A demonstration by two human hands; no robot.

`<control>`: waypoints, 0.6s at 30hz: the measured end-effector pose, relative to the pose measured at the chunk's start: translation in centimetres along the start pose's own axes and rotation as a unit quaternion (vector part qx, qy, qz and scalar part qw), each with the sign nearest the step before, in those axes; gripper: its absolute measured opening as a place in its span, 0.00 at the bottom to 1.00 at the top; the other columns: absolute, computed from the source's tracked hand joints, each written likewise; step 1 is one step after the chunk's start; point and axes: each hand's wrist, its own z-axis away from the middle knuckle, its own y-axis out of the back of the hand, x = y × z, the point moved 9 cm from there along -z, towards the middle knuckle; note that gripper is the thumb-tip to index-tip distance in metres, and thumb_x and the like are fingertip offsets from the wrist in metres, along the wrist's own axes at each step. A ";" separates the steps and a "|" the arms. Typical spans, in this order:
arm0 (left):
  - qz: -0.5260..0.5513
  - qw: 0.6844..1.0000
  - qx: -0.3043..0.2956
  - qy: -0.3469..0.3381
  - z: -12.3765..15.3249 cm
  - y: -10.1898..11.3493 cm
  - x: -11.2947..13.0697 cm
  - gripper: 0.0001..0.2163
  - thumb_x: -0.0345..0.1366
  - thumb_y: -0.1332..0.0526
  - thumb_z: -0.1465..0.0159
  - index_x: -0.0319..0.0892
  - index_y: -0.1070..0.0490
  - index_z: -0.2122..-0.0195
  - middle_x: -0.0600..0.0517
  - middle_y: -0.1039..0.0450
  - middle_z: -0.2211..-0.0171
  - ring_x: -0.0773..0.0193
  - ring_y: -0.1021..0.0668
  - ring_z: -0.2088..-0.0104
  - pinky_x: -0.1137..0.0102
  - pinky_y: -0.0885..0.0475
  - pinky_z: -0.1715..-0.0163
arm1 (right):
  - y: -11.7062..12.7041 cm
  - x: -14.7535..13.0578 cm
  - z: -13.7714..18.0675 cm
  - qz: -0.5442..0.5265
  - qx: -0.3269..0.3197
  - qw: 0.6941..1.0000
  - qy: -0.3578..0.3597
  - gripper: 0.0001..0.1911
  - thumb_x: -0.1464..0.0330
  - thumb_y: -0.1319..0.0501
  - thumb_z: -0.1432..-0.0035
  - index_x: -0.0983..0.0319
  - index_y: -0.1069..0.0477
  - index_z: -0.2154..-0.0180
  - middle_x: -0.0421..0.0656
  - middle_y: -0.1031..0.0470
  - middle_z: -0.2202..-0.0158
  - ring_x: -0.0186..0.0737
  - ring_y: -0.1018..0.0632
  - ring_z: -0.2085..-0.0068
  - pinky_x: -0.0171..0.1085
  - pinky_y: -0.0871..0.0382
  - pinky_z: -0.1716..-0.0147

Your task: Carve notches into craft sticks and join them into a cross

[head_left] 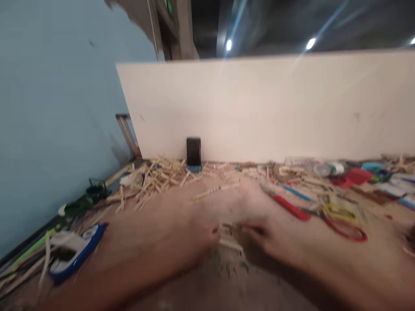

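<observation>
Both of my hands are low in the middle of the head view, close together over the table and smeared by motion. My left hand (pixel 205 235) is closed, its fingers curled inward. My right hand (pixel 257 239) is also closed, thumb and forefinger brought together. Between them shows a short pale wooden stick (pixel 231 245), with small dark marks around it on a blurred surface. Whether either hand grips this stick I cannot make out. Farther back lies a longer thin stick (pixel 214 191) with dark bands.
Right of my hands lie red-handled scissors (pixel 345 231) and a red-handled cutting tool (pixel 290 206). Wood scraps (pixel 162 175) are heaped at the back left, beside an upright black phone-like object (pixel 193 151). A blue-and-white object (pixel 78 250) lies left. A plastic bottle (pixel 329 169) lies back right. A white panel (pixel 259 108) stands behind.
</observation>
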 end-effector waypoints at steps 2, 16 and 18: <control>0.017 1.000 -0.001 0.024 0.4 -0.6 -0.9 0.07 0.28 0.39 0.24 0.40 0.21 0.58 0.48 0.19 0.55 0.58 0.16 0.55 0.63 0.19 0.51 | -0.8 1.5 -0.2 -0.036 -0.020 0.999 -0.015 0.18 0.63 0.42 0.23 0.60 0.13 0.55 0.46 0.10 0.55 0.48 0.12 0.55 0.43 0.18 0.54; 0.137 0.977 0.156 -0.041 1.8 -0.4 -2.4 0.15 0.33 0.43 0.20 0.41 0.16 0.58 0.48 0.17 0.58 0.60 0.17 0.59 0.67 0.24 0.57 | -1.2 0.7 0.0 -0.018 -0.070 0.994 0.076 0.14 0.68 0.39 0.23 0.59 0.12 0.50 0.44 0.09 0.56 0.38 0.11 0.62 0.34 0.20 0.61; 0.146 0.975 0.162 -0.044 1.9 -0.9 -2.5 0.16 0.31 0.44 0.20 0.40 0.16 0.59 0.48 0.17 0.59 0.59 0.18 0.60 0.66 0.24 0.58 | -1.4 0.7 -0.1 -0.021 -0.076 0.994 0.078 0.13 0.69 0.37 0.23 0.59 0.13 0.49 0.43 0.09 0.55 0.37 0.11 0.62 0.33 0.20 0.61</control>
